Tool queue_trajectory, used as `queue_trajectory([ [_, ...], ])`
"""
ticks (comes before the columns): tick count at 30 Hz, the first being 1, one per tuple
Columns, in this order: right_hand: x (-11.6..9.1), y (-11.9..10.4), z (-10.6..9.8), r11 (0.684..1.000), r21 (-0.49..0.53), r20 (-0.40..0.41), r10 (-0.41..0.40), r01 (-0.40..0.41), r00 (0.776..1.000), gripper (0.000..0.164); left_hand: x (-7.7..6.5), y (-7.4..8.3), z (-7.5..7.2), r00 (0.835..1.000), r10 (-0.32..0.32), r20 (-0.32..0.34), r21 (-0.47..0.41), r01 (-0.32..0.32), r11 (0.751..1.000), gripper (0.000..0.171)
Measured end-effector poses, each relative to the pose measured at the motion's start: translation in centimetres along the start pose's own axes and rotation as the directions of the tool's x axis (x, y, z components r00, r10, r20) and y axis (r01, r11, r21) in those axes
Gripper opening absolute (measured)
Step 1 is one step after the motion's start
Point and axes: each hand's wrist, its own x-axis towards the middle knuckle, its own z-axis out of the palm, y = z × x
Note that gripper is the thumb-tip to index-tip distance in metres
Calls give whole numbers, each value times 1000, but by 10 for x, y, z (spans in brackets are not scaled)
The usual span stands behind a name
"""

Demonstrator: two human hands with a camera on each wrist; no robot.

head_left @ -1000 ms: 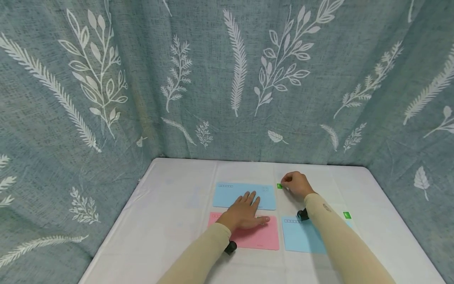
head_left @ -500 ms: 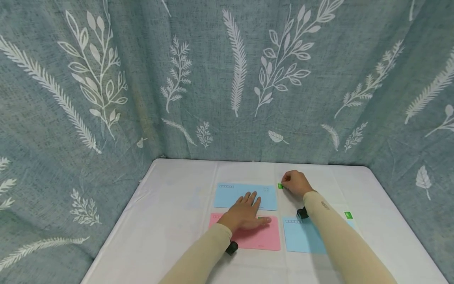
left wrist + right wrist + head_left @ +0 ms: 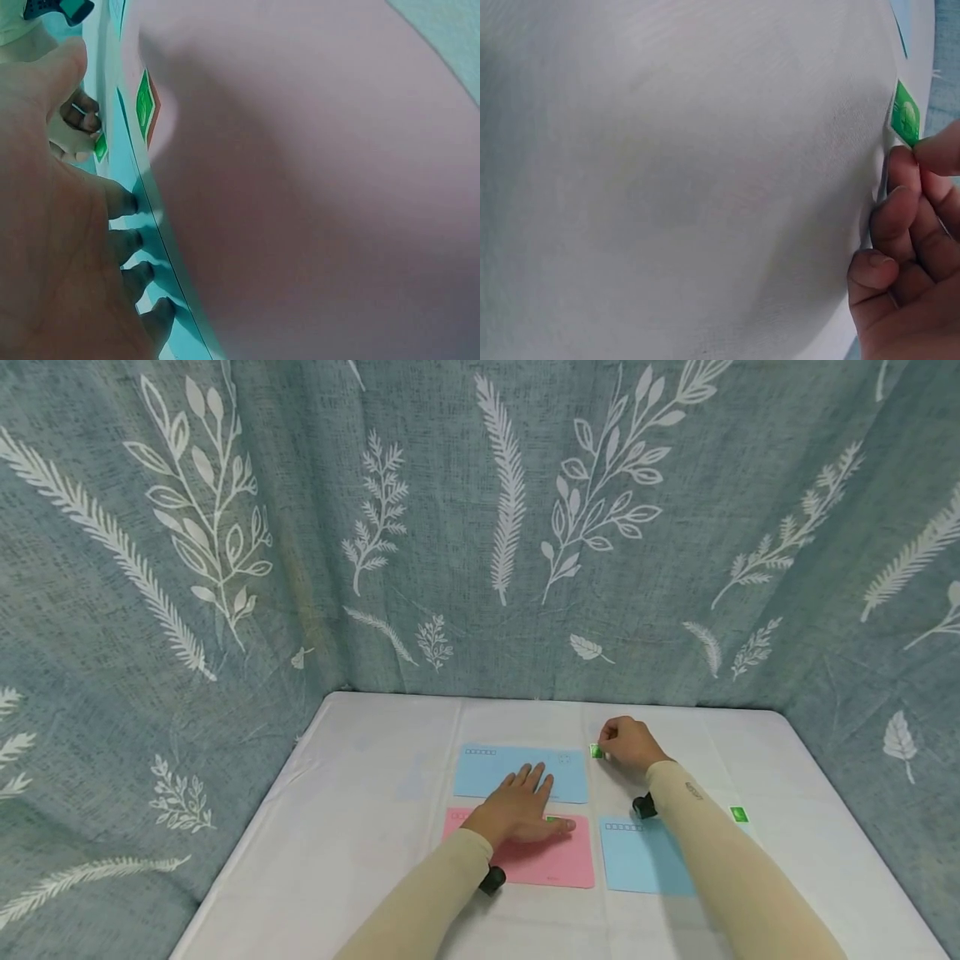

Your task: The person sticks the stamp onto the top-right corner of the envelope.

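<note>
My right hand point(image 3: 630, 745) pinches a small green stamp point(image 3: 905, 112) by one corner between thumb and forefinger, to the right of the far blue envelope point(image 3: 480, 777). My left hand point(image 3: 517, 814) lies with straight, spread fingers, its fingertips over the far blue envelope and its palm and thumb over a pink envelope point(image 3: 555, 864). Close to the left thumb, another green stamp point(image 3: 145, 105) is on the pink envelope, seen partly hidden in the head view.
A second blue envelope point(image 3: 637, 860) lies at the right, partly under the right forearm. A green stamp point(image 3: 739, 814) is near its upper right corner. Everything lies on a white-covered table point(image 3: 360, 810), with a leaf-patterned curtain point(image 3: 450, 527) behind and at the sides.
The pinched stamp and my right hand have shifted very slightly right and away, while the whole view drifts a little. My left hand stays in place on the envelopes.
</note>
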Motion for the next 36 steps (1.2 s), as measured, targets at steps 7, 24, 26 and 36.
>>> queue_trajectory([
  [7, 1, 7, 0, 1000, 11, -24, -27, 27, 999, 7, 1, 1, -3, 1000, 0, 11, -10, 0, 1000, 96],
  [24, -4, 5, -1, 999, 50, -19, -14, 15, 1000, 11, -2, 2, -7, 999, 0, 32, -20, 0, 1000, 93],
  [26, -6, 4, -2, 997, 75, -16, 0, 1, 1000, 13, -2, 2, -7, 1000, 0, 30, -17, 0, 1000, 93],
  [36, -10, -1, -2, 988, 152, 1, 36, -36, 999, 23, 0, 2, -8, 1000, 7, 27, 9, -7, 1000, 93],
])
